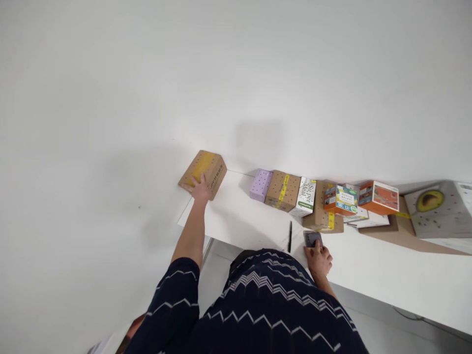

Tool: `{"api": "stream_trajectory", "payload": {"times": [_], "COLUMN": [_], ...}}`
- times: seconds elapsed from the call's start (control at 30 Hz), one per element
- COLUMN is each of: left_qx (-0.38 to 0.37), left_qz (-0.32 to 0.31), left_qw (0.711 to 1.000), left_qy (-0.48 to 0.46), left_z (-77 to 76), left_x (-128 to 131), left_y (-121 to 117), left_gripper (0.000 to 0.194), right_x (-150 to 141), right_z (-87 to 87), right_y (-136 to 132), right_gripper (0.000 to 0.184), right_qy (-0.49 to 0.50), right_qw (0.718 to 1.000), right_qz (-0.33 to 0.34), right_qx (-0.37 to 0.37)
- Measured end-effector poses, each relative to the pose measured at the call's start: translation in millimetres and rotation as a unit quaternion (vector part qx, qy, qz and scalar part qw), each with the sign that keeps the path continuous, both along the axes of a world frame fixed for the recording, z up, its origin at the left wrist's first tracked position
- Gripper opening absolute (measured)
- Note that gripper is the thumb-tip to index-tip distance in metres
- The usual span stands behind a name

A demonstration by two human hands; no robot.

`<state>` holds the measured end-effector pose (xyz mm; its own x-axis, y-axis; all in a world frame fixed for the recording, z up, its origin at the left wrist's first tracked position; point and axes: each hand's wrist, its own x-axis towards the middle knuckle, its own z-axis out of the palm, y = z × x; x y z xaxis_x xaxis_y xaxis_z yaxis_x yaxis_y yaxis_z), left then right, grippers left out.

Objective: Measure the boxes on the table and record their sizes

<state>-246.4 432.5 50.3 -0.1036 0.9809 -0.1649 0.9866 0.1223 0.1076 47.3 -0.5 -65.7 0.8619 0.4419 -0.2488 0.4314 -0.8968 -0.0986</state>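
Note:
My left hand [201,189] reaches far out and rests on the near side of a brown cardboard box [204,171] with yellow tape, which stands at the far left corner of the white table [243,216]. Its fingers lie against the box. My right hand [319,260] sits at the table's near edge, fingers curled onto a small dark device [311,238]. A black pen [290,236] lies just left of that device.
A row of boxes lines the wall: a lilac box [260,185], a taped brown box [282,190], a white carton [306,196], a flat brown box [321,216], colourful cartons [341,199], an orange box [379,197] and an avocado-print box [438,209].

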Motion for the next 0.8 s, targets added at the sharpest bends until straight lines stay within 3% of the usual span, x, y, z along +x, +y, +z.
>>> {"api": "stream_trajectory", "payload": {"times": [0.1, 0.2, 0.3, 0.4, 0.53, 0.7, 0.8], "left_qx": [0.036, 0.112, 0.066, -0.019, -0.057, -0.036, -0.029], "left_qz": [-0.007, -0.122, -0.262, -0.347, -0.341, -0.322, -0.289], "left_qw": [0.999, 0.986, 0.961, 0.934, 0.935, 0.942, 0.952], "left_qy": [0.014, -0.009, -0.057, -0.079, -0.077, -0.088, -0.093], "left_z": [2.9, -2.2, -17.5, -33.8, -44.1, -42.7, -40.8], "left_x": [8.6, 42.1, 95.6, 144.4, 172.4, 172.3, 168.6], "left_y": [-10.4, -37.5, -71.8, -98.3, -109.6, -109.4, -117.1], "left_gripper": [0.08, 0.07, 0.059, 0.071, 0.078, 0.074, 0.072], "right_x": [0.0, -0.6, -0.3, 2.0, 5.6, 7.8, 11.0], "right_z": [0.5, 0.8, 1.2, 1.5, 1.6, 6.7, 14.5], "right_y": [-0.1, 1.5, 3.4, 3.1, -1.9, -3.3, 5.8], "right_gripper": [0.064, 0.063, 0.063, 0.065, 0.066, 0.065, 0.058], "right_qy": [-0.004, -0.009, -0.014, 0.001, 0.033, -0.004, -0.039], "right_qw": [1.0, 1.0, 1.0, 1.0, 0.999, 0.998, 0.994], "right_qz": [0.01, 0.014, 0.01, 0.013, 0.022, 0.005, 0.037], "right_qx": [-0.005, -0.008, -0.008, -0.012, 0.004, 0.058, 0.1]}}
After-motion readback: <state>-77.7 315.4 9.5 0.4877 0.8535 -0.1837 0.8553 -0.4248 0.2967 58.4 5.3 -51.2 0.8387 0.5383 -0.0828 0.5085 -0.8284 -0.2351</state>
